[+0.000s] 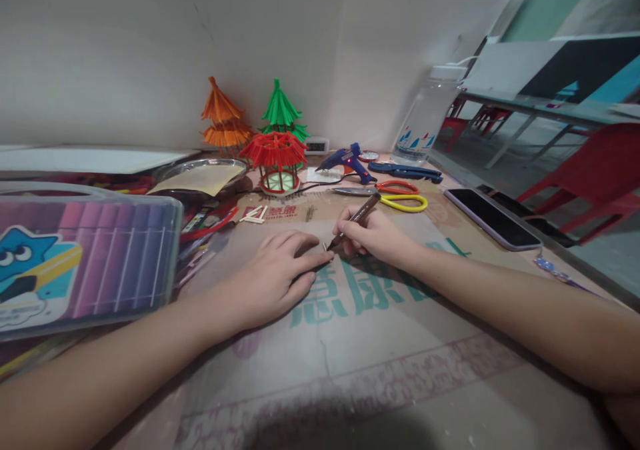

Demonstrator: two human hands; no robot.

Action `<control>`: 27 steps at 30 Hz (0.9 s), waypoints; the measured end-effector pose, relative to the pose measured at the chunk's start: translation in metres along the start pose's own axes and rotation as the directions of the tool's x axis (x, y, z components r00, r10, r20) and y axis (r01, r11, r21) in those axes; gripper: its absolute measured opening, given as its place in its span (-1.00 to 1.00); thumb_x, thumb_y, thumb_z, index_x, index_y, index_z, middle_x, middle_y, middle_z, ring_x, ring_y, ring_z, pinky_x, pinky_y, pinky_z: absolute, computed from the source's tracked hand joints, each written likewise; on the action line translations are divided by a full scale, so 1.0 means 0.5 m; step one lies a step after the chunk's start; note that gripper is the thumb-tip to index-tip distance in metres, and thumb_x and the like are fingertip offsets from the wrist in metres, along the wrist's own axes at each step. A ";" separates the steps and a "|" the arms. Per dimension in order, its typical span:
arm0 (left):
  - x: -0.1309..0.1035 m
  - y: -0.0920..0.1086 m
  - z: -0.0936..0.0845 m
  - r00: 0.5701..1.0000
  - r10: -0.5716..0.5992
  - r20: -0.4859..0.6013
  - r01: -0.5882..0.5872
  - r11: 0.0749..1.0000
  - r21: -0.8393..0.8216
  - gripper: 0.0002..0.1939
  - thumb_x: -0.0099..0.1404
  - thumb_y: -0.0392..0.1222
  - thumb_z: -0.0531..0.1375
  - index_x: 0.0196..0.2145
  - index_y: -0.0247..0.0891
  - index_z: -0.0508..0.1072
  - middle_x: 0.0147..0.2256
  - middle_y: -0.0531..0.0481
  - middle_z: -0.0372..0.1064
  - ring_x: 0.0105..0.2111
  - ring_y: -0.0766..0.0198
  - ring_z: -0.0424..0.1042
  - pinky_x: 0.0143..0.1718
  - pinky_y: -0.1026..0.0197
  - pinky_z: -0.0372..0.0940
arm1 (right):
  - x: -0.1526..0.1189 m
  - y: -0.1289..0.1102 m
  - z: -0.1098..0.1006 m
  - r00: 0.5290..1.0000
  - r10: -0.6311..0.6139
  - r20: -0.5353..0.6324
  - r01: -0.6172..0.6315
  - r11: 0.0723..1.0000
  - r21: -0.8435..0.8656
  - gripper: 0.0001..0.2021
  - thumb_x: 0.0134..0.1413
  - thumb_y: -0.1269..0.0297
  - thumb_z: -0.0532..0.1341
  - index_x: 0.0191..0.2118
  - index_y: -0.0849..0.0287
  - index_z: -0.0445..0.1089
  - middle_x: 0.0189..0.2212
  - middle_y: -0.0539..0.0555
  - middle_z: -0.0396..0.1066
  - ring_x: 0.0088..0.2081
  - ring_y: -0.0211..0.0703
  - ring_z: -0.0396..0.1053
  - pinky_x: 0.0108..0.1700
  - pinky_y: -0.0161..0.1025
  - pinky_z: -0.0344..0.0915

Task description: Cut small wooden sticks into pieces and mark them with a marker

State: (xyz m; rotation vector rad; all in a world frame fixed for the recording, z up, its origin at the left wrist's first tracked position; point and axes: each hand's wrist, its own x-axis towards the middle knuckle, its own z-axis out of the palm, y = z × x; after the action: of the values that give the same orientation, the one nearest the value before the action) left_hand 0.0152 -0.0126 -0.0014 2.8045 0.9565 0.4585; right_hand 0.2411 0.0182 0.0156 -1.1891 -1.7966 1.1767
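My right hand (367, 233) grips a dark brown marker (357, 220), its tip pointing down and left. At that tip is a tiny stick (325, 246) on the printed sheet (400, 370). My left hand (285, 273) lies palm down on the sheet, fingers spread, with its index fingertip touching beside the small stick. A few short pale sticks (256, 215) lie beyond my left hand. Farther back stands a red-roofed model pavilion (279, 163), with an orange one (223, 117) and a green one (281, 110) behind it.
A marker case (120, 257) fills the left side, near a round tray (200, 175). Scissors (400, 197), a blue glue gun (350, 162), blue pliers (405, 171) and a clear bottle (425, 117) are at the back. A phone (493, 218) lies right; red chairs (585, 170) stand beyond.
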 end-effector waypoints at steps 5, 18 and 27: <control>0.001 0.002 -0.001 1.000 -0.010 -0.001 0.010 1.000 -0.024 -0.58 0.45 -0.18 0.02 0.20 -0.02 0.40 0.14 -0.13 0.30 0.15 -0.03 0.24 0.19 -0.19 0.17 | 0.002 0.001 0.003 0.998 -0.014 -0.059 0.015 1.000 0.010 -0.86 0.13 0.24 0.16 -0.40 0.16 0.28 -0.71 -0.10 0.31 -0.72 -0.39 0.10 -0.68 -0.42 -0.01; 0.003 0.004 -0.003 1.000 0.002 0.018 -0.003 1.000 0.011 -0.59 0.47 -0.18 0.00 0.20 -0.07 0.40 0.14 -0.16 0.29 0.15 -0.02 0.24 0.17 -0.19 0.17 | -0.001 -0.005 0.000 1.000 0.019 -0.016 -0.019 1.000 0.000 -0.86 0.10 0.28 0.15 -0.45 0.16 0.28 -0.74 -0.10 0.30 -0.72 -0.38 0.13 -0.67 -0.42 0.01; 0.002 0.002 -0.001 1.000 0.007 0.014 -0.008 1.000 0.020 -0.58 0.47 -0.18 0.01 0.22 -0.03 0.37 0.14 -0.15 0.27 0.16 -0.02 0.23 0.18 -0.19 0.17 | 0.002 0.002 0.003 0.998 -0.022 -0.052 0.022 1.000 0.004 -0.85 0.13 0.24 0.16 -0.41 0.16 0.27 -0.71 -0.10 0.31 -0.73 -0.39 0.09 -0.67 -0.40 -0.02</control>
State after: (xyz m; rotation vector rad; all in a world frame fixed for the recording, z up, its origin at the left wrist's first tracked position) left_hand 0.0166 -0.0128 -0.0005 2.8266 0.9537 0.4315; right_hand 0.2396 0.0187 0.0143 -1.1837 -1.7630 1.1275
